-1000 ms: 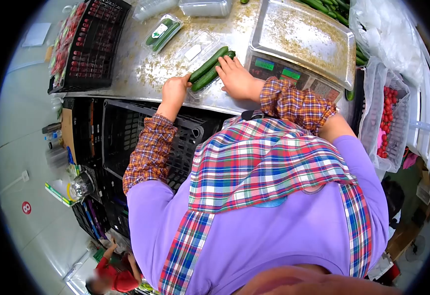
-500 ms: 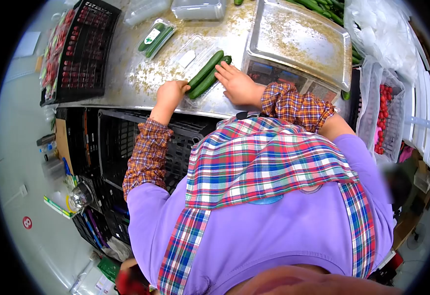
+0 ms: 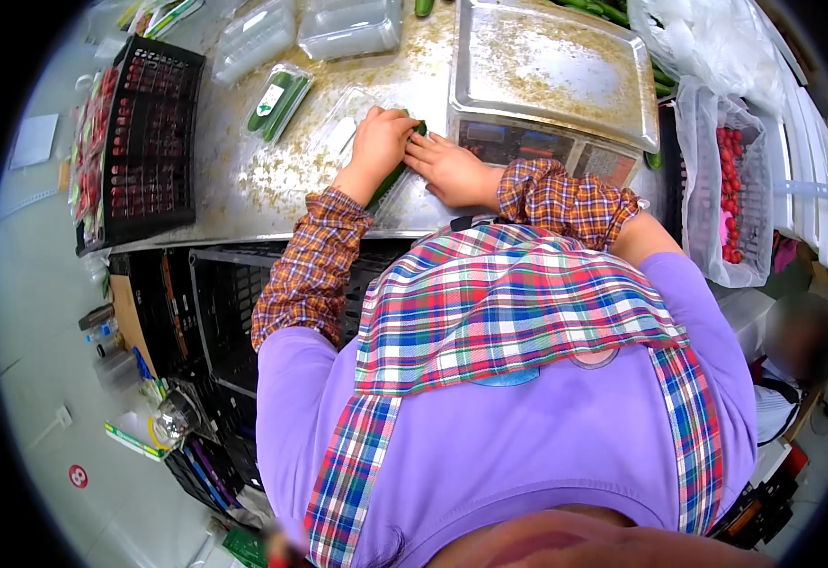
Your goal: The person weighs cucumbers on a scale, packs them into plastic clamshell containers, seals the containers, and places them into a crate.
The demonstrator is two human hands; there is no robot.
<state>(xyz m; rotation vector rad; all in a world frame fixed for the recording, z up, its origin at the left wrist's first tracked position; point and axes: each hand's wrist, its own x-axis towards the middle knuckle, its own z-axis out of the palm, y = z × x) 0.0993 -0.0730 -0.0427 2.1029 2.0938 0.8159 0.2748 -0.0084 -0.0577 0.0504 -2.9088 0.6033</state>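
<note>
The left hand (image 3: 379,149) curls over the cucumber (image 3: 386,186), the right hand (image 3: 452,173) lying against its right side, fingers straight and together; I cannot tell whether either pinches. The cucumber's long axis slants near-left to far-right, directly under the left hand, the nearer one. Just beyond, left, lies clear plastic packaging (image 3: 365,100).

The left hand (image 3: 379,149) is off the lower end of the cucumbers (image 3: 386,186) and now lies over them, close against the right hand (image 3: 452,171), hiding most of their length; another person (image 3: 800,350) shows more fully at right.
</note>
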